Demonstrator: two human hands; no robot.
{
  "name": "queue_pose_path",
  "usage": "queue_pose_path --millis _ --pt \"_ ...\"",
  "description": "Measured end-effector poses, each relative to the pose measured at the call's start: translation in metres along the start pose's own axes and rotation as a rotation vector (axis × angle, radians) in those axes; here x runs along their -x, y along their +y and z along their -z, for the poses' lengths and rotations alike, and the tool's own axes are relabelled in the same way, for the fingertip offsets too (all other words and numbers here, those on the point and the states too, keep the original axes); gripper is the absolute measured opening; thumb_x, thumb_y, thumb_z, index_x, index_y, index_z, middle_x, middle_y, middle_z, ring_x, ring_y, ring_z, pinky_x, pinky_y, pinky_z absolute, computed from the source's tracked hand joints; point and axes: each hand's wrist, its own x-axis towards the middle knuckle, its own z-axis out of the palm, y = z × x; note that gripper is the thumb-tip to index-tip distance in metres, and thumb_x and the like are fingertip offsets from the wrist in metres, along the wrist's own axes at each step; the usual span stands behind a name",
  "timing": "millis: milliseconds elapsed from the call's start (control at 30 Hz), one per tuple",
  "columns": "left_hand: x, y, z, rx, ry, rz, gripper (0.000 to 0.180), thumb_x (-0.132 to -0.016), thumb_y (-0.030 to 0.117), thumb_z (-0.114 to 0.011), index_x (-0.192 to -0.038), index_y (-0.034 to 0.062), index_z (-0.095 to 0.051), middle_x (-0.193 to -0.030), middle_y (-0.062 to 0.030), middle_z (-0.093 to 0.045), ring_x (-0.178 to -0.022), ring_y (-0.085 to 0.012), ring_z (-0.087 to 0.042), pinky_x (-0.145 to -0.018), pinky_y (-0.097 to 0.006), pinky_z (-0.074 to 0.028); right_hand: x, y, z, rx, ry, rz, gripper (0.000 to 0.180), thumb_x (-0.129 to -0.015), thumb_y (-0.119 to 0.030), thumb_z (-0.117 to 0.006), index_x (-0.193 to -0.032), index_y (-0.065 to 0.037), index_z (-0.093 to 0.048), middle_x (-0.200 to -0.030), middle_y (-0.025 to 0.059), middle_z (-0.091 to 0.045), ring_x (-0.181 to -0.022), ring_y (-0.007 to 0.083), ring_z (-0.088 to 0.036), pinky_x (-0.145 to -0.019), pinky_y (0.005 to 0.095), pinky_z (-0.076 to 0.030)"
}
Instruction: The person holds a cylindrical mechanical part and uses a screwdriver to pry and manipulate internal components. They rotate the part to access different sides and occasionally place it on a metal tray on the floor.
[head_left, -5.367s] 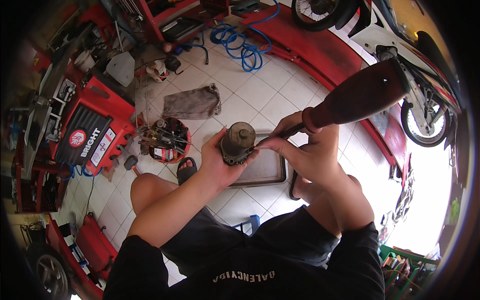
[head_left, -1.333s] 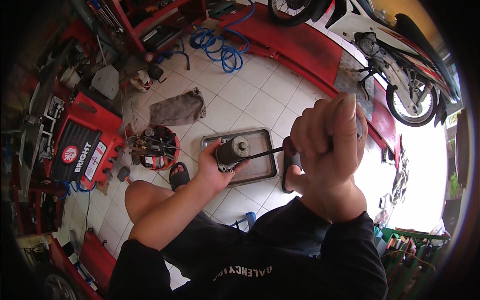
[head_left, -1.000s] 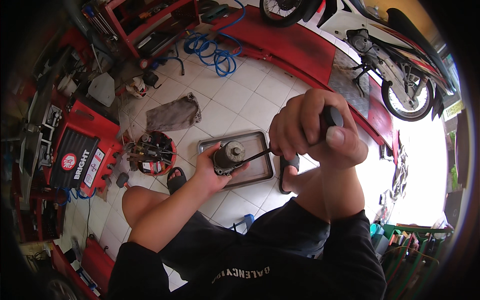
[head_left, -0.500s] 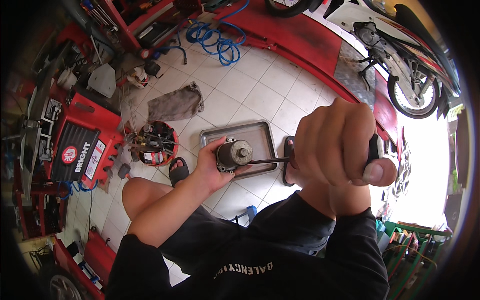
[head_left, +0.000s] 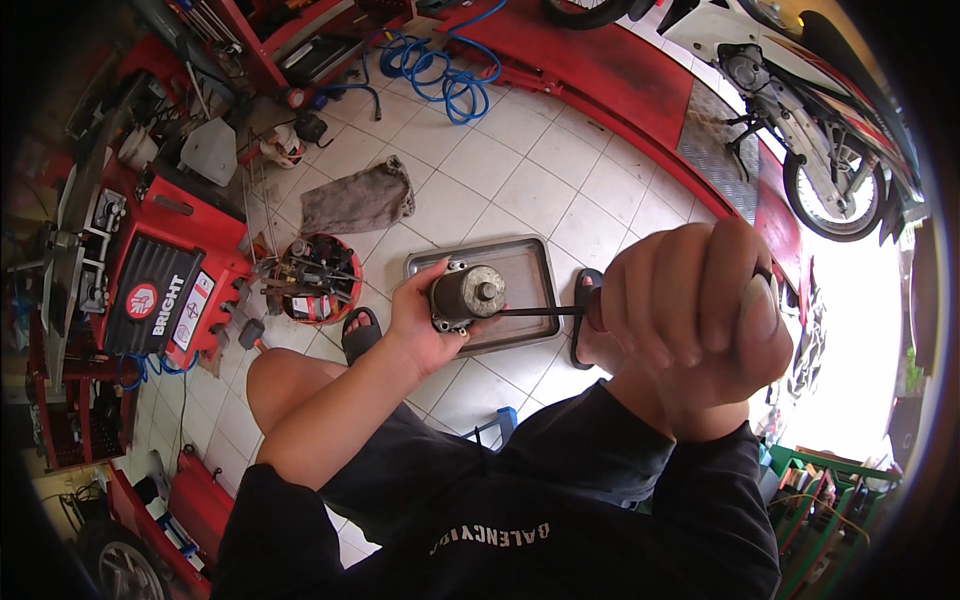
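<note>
My left hand (head_left: 415, 325) is wrapped around a small cylindrical metal motor (head_left: 468, 293), its round end with a central boss facing up. A screwdriver (head_left: 545, 311) lies level, its thin dark shaft reaching left to the motor's lower right side. Around its handle my right hand (head_left: 695, 300) is closed in a fist, the thumb folded across the end. Only a dark red bit of the handle shows. The screwdriver's tip is hidden by the motor and my left fingers. Below them, a shallow metal tray (head_left: 528, 288) rests on the tiles between my feet.
Left of the tray stand a round red tub (head_left: 345, 305) of tools and parts and a red machine (head_left: 165, 285). A grey rag (head_left: 360, 196) and coiled blue hose (head_left: 440, 80) lie farther off. A motorcycle (head_left: 800, 120) stands at far right by a red lift platform (head_left: 590, 75).
My right fist has turned: the thumb now folds over the handle end, which showed before. The motor stays in my left hand. The whole view has shifted slightly.
</note>
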Motion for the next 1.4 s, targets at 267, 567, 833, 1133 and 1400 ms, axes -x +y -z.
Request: queue_pose_path --millis 267,567,833,1133,1400 --pt "-0.002 -0.004 -0.008 -0.023 -0.092 0.153 0.045 -0.096 0.035 -0.058 -0.121 -0.0023 -0.057 -0.118 -0.0244 -0.064 -0.11 -0.046 -0.062 -0.102 -0.06 -0.048 -0.055 -0.008 0.042 -0.329 -1.111 -0.06 0.024 -0.082 -0.022 -0.074 -0.074 -0.001 -0.065 -0.072 0.0105 -0.067 -0.058 0.0212 -0.067 -0.05 0.031 -0.051" --pt "0.006 -0.009 -0.009 -0.074 0.073 0.007 0.036 -0.097 0.033 -0.058 -0.111 0.0012 -0.063 -0.112 -0.0172 -0.067 -0.106 -0.0377 -0.065 -0.098 -0.06 -0.05 -0.033 0.009 0.032 -0.325 -0.846 0.011 0.025 -0.083 -0.019 -0.068 -0.069 0.001 -0.061 -0.062 0.0099 -0.06 -0.045 0.0211 -0.057 -0.041 0.0298 -0.045" --pt "-0.001 0.003 0.007 -0.082 -0.015 0.041 0.031 -0.098 0.033 -0.057 -0.109 0.0046 -0.063 -0.11 -0.0139 -0.067 -0.106 -0.033 -0.065 -0.097 -0.057 -0.05 -0.02 0.008 0.02 -0.215 -0.779 0.125 0.027 -0.088 -0.02 -0.066 -0.072 0.001 -0.062 -0.062 0.01 -0.06 -0.046 0.0207 -0.056 -0.041 0.0299 -0.045" --pt "-0.004 0.003 0.013 -0.054 -0.036 0.033 0.035 -0.098 0.035 -0.057 -0.11 0.0026 -0.063 -0.112 -0.0179 -0.066 -0.109 -0.0407 -0.063 -0.097 -0.054 -0.051 -0.017 0.01 0.018 -0.197 -0.744 0.143 0.027 -0.089 -0.02 -0.066 -0.071 0.0 -0.061 -0.062 0.0095 -0.06 -0.047 0.0204 -0.056 -0.042 0.0295 -0.044" --pt "-0.005 -0.003 0.007 -0.119 0.042 0.031 0.039 -0.097 0.041 -0.054 -0.112 0.0062 -0.064 -0.113 -0.0207 -0.068 -0.105 -0.0413 -0.066 -0.079 -0.043 -0.05 -0.022 0.01 0.016 -0.24 -0.861 0.07 0.026 -0.088 -0.018 -0.067 -0.071 0.0 -0.06 -0.06 0.0089 -0.058 -0.044 0.0204 -0.054 -0.041 0.0286 -0.043"
